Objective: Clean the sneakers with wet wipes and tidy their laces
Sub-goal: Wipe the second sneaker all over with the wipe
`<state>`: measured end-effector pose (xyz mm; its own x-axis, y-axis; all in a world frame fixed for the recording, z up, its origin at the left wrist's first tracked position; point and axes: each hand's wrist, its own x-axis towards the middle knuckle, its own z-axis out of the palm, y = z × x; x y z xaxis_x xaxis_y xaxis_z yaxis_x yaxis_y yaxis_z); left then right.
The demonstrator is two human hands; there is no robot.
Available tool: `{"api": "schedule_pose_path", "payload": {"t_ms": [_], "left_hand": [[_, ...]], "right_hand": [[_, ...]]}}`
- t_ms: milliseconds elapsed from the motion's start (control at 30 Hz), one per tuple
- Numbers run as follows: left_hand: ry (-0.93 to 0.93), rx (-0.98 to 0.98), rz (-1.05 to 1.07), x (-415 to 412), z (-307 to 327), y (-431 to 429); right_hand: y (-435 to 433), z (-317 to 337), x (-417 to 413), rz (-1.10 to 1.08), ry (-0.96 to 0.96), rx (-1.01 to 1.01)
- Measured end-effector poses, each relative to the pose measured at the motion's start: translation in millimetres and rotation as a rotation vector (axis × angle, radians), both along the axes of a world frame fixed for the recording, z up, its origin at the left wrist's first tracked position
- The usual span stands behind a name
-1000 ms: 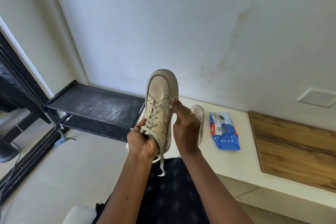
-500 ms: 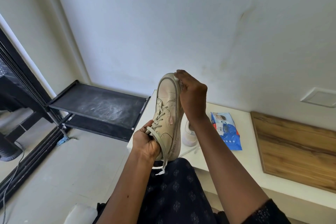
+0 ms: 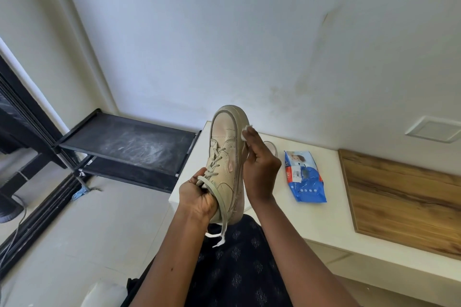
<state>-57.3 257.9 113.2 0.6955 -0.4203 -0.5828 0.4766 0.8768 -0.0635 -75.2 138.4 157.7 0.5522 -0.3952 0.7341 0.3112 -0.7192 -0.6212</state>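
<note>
The cleaning is judged to be in its early or middle part. One sneaker [image 3: 224,154] is held up in the air, toe pointing up and away, and its right sole edge near the toe is being wiped. Grey marks can be seen along the toe rim, so this shoe is not taken as finished. The lace [image 3: 222,217] is untied; one loose end hangs down below the heel, and the tidying is judged not yet begun. A second sneaker [image 3: 273,147] is seen only in part behind the right hand [image 3: 260,169], resting on the white bench [image 3: 311,222]; whether it has been cleaned cannot be told. The pack of wet wipes [image 3: 305,182] lies flat on the bench, just right of that shoe and apart from both hands.

The raised sneaker is gripped at its heel end by the left hand [image 3: 198,198], whose fingers are curled round the collar and part of the lace. A small white wipe [image 3: 247,129] is pinched in the fingertips [image 3: 249,142] of the right hand and pressed against the side of the sole just below the toe. Only a corner of the wipe shows above the fingers; the rest is hidden between them and the rubber.
</note>
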Motion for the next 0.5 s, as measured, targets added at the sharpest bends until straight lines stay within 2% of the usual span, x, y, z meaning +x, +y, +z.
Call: {"api": "schedule_pose_path", "payload": {"t_ms": [167,267,367,467,500], "left_hand": [[0.025,0.118,0.012,8,-18,1],[0.018,0.097,0.003,4,-4,-3],[0.118,0.087,0.046,0,6,-3],[0.102,-0.007,0.02,-1,15,-3],[0.117,0.015,0.045,-1,16,-2]], "right_hand": [[8,-17,-12,-0.018,0.0,0.006],[11,-17,-14,-0.035,-0.003,0.039],[11,-13,-11,-0.059,-0.015,0.053],[14,-14,-16,-0.066,0.01,0.06],[14,-17,-18,-0.057,0.034,0.058]]}}
